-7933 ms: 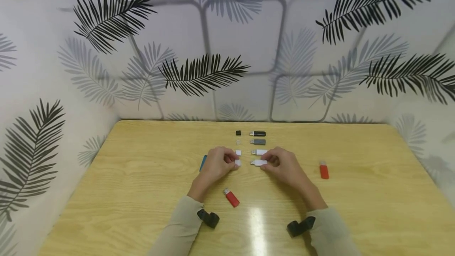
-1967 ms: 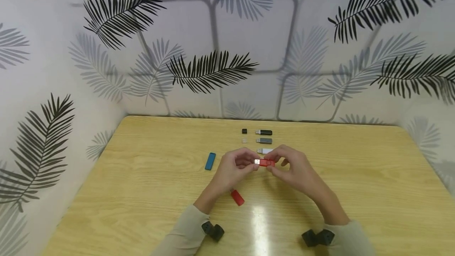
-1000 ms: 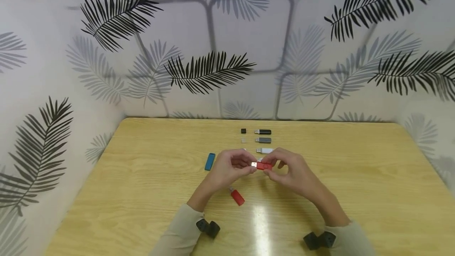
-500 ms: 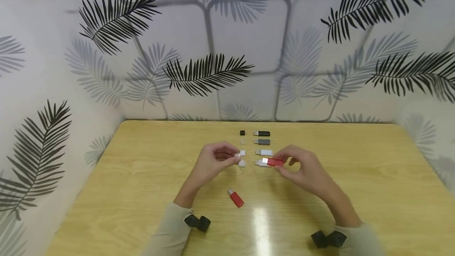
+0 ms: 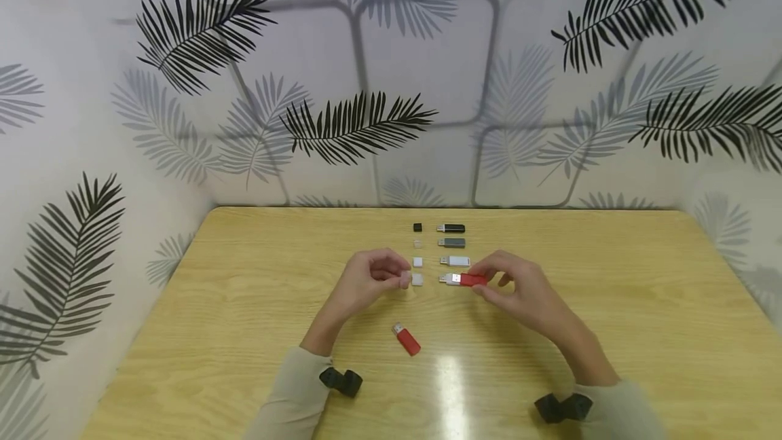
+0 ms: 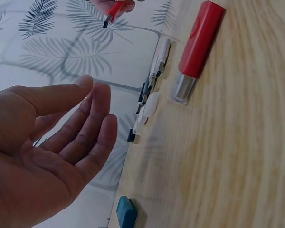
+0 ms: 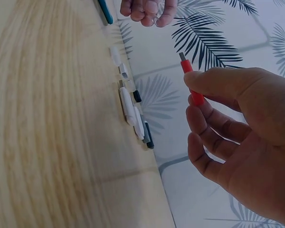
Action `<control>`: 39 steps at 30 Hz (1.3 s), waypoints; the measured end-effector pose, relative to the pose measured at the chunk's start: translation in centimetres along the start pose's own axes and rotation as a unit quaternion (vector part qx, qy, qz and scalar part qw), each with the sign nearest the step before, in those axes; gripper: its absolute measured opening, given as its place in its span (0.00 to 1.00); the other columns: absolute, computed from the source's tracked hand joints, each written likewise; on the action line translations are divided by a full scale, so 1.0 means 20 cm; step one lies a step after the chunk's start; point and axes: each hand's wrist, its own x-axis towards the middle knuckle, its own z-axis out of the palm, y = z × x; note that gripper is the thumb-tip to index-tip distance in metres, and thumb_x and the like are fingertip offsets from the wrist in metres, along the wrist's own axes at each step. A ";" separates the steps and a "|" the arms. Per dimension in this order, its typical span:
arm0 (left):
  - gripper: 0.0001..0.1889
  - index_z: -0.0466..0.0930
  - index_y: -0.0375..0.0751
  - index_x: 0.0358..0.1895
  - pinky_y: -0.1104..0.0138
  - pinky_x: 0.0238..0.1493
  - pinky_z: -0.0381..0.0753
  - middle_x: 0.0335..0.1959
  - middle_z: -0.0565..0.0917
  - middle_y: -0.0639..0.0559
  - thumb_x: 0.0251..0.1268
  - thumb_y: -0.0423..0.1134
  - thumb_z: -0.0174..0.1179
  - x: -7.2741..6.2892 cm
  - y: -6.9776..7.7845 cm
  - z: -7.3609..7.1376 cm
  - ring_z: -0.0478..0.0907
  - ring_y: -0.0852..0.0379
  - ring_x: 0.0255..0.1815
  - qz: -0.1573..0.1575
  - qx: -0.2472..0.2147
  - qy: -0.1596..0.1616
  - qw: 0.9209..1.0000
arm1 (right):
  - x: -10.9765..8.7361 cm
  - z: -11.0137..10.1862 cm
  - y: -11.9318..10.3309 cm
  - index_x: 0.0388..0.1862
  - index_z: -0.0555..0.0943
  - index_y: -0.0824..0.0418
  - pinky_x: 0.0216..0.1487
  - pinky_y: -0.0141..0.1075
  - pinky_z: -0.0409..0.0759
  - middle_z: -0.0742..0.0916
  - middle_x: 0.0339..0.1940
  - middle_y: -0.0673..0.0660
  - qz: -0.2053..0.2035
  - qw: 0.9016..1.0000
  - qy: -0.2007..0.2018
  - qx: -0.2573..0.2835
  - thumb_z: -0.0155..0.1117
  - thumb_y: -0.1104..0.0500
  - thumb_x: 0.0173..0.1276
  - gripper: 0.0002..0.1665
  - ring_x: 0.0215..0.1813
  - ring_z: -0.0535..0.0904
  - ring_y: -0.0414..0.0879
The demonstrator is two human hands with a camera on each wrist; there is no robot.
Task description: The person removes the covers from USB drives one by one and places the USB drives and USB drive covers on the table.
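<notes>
My right hand (image 5: 519, 290) pinches a red USB stick (image 5: 472, 280) between thumb and fingers, its metal plug bare and pointing left. In the right wrist view the red stick (image 7: 194, 85) is held above the table. My left hand (image 5: 363, 284) pinches a small clear cap (image 5: 405, 280), apart from the stick. Just right of that cap lies a white cap (image 5: 417, 280) on the table. Behind the held stick, partly covered by it, is a white USB stick (image 5: 448, 279). A second red USB stick (image 5: 407, 341) lies in front of my hands.
A column of caps runs back: white (image 5: 418, 262), clear (image 5: 417, 244), black (image 5: 417, 227). To its right lie white (image 5: 456, 261), grey (image 5: 452, 243) and black (image 5: 451, 228) USB sticks. A blue stick-shaped object (image 6: 127, 212) lies beyond my left hand. A patterned wall borders the table's back edge.
Earlier my hands touched the white cap and stick, and this red stick lay at the right. It was picked up; the clear cap came off and my hands moved apart.
</notes>
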 end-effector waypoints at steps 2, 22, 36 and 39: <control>0.07 0.86 0.31 0.45 0.66 0.43 0.86 0.38 0.88 0.43 0.65 0.26 0.69 0.00 -0.01 0.01 0.86 0.53 0.38 -0.008 0.015 -0.003 1.000 | 0.00 0.01 0.01 0.45 0.88 0.55 0.37 0.37 0.83 0.88 0.40 0.45 0.011 1.000 -0.006 0.003 0.76 0.70 0.61 0.15 0.40 0.82 0.41; 0.04 0.86 0.39 0.40 0.68 0.41 0.83 0.34 0.85 0.53 0.65 0.28 0.70 -0.01 -0.03 0.08 0.82 0.59 0.35 -0.027 0.120 -0.022 0.992 | -0.02 0.10 0.07 0.42 0.87 0.60 0.37 0.36 0.84 0.86 0.38 0.49 0.047 0.998 -0.031 0.005 0.76 0.71 0.60 0.13 0.39 0.82 0.45; 0.03 0.87 0.39 0.38 0.69 0.34 0.79 0.31 0.84 0.54 0.64 0.30 0.71 -0.02 -0.02 0.12 0.79 0.59 0.31 -0.021 0.174 -0.016 0.984 | -0.02 0.15 0.07 0.43 0.88 0.59 0.39 0.35 0.84 0.86 0.39 0.50 0.049 0.997 -0.047 0.025 0.75 0.71 0.62 0.13 0.39 0.81 0.43; 0.03 0.87 0.39 0.36 0.69 0.34 0.79 0.30 0.84 0.54 0.63 0.30 0.72 -0.01 -0.02 0.13 0.78 0.60 0.30 -0.020 0.181 -0.016 0.983 | -0.02 0.16 0.07 0.43 0.87 0.59 0.39 0.34 0.84 0.86 0.39 0.50 0.060 0.997 -0.050 0.018 0.75 0.71 0.63 0.12 0.39 0.81 0.42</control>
